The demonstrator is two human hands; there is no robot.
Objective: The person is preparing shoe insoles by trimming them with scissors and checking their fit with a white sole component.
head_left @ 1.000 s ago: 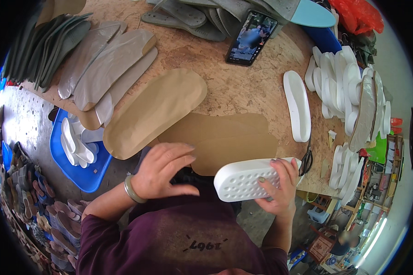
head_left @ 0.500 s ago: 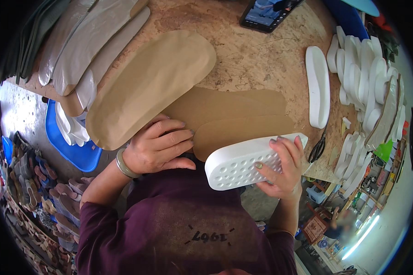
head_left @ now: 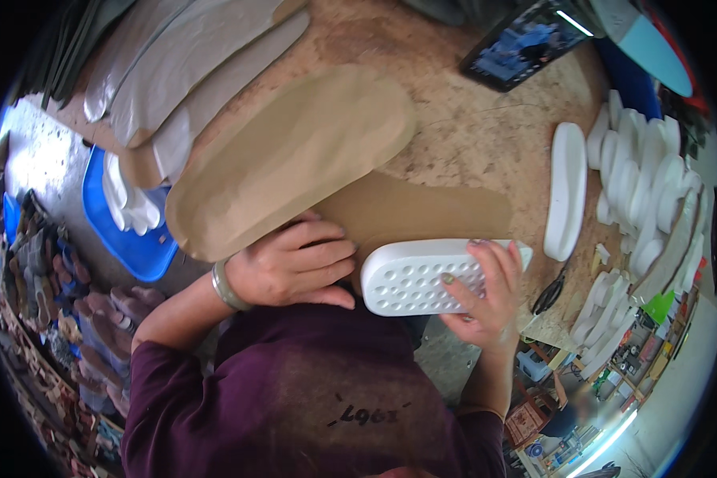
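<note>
My right hand [head_left: 492, 299] grips a white shoe sole [head_left: 402, 279] by its right end, the thumb on the dimpled underside and the fingers over the far edge. That sole is at the table's near edge, over flat brown insole-shaped sheets [head_left: 446, 203]. My left hand [head_left: 291, 267] rests left of the sole with its fingers loosely stretched out and apart. A bangle is on that wrist. Just beyond the left hand sits a large tan insole-shaped piece [head_left: 295, 155], hiding part of the fingers. Whatever lies beneath its edge is out of sight.
Another white sole [head_left: 566, 191] lies at the right beside black-handled scissors [head_left: 550, 295]. Piled white soles [head_left: 637, 167] line the right edge. A phone or tablet [head_left: 526, 44] stands at the back. Film-covered pieces [head_left: 191, 64] are far left, above a blue tray [head_left: 123, 251].
The white sole has turned level and now covers most of the nearest brown sheet. My left hand stays beside the tan piece. The whole view has shifted a little.
</note>
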